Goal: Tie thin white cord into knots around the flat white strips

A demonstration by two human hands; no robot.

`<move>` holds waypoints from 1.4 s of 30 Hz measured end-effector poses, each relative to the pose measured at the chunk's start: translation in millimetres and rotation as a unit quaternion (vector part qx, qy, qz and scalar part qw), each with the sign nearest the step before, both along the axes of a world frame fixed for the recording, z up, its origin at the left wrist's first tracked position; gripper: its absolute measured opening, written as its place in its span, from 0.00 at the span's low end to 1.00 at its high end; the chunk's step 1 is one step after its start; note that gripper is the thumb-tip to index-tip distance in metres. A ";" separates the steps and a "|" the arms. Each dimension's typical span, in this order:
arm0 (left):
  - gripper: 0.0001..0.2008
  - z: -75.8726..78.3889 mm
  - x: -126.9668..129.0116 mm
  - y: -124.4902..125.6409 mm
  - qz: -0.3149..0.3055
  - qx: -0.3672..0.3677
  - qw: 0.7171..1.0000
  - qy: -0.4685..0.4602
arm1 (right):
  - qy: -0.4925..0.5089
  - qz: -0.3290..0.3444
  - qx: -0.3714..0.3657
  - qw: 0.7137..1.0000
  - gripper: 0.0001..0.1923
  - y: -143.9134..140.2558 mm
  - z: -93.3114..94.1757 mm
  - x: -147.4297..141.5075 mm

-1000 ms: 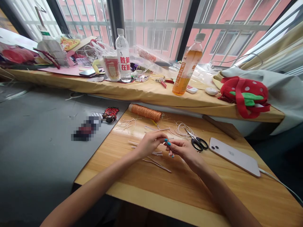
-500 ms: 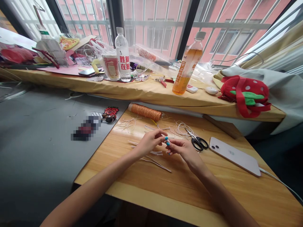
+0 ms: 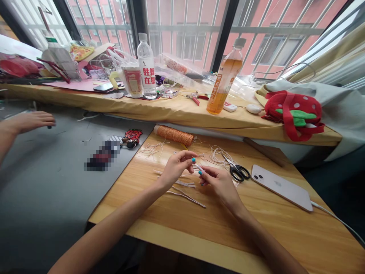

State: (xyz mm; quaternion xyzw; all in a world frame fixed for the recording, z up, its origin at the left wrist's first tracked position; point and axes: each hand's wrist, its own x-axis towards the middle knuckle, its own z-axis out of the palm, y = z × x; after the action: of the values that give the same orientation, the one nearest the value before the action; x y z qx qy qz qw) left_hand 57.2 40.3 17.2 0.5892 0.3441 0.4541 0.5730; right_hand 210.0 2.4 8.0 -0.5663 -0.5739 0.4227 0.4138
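Observation:
Above the wooden table (image 3: 171,217), my left hand (image 3: 177,167) pinches one end of a short white cord (image 3: 199,166) between thumb and fingertips. The other end sits in the closed fingertips of my right hand (image 3: 219,182), a little to the right and lower. Several white cord pieces (image 3: 186,197) lie on the wood below my left hand. A loose coil of thin white cord (image 3: 218,155) rests just beyond my hands, and black-handled scissors (image 3: 239,173) lie partly open beside it.
An orange thread spool (image 3: 173,135) lies at the table's far edge. On the right is a phone (image 3: 282,188) with a cable. Another person's hand (image 3: 31,121) is over the grey table (image 3: 57,198). Bottles, including an orange drink (image 3: 224,82), stand on the cloth-covered ledge (image 3: 176,112).
My hands have drawn slightly apart, so more of the white cord shows between them. Another person's hand has come into view at the left.

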 end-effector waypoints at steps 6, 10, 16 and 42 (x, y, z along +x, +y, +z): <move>0.06 -6.1 2.9 -3.6 0.146 0.086 0.977 0.126 | -0.076 0.016 0.014 0.997 0.28 -4.6 4.3 -6.3; 0.07 -7.1 5.3 -6.2 0.110 0.129 0.972 0.165 | -0.121 0.031 0.035 0.992 0.28 -6.3 9.7 -8.4; 0.10 -10.2 8.9 -9.1 0.023 0.124 0.978 0.167 | -0.138 -0.002 0.069 0.988 0.24 -6.0 9.9 -5.4; 0.06 -20.5 10.1 -0.2 -0.053 -0.002 0.998 0.026 | 0.256 0.051 -0.126 0.957 0.11 3.8 8.8 4.9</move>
State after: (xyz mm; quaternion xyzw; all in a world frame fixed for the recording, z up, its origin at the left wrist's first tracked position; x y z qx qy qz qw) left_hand 67.3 40.1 -3.4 0.6171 0.3284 0.4070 0.5879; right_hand 214.9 6.1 16.8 -0.4569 -0.4191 0.6425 0.4504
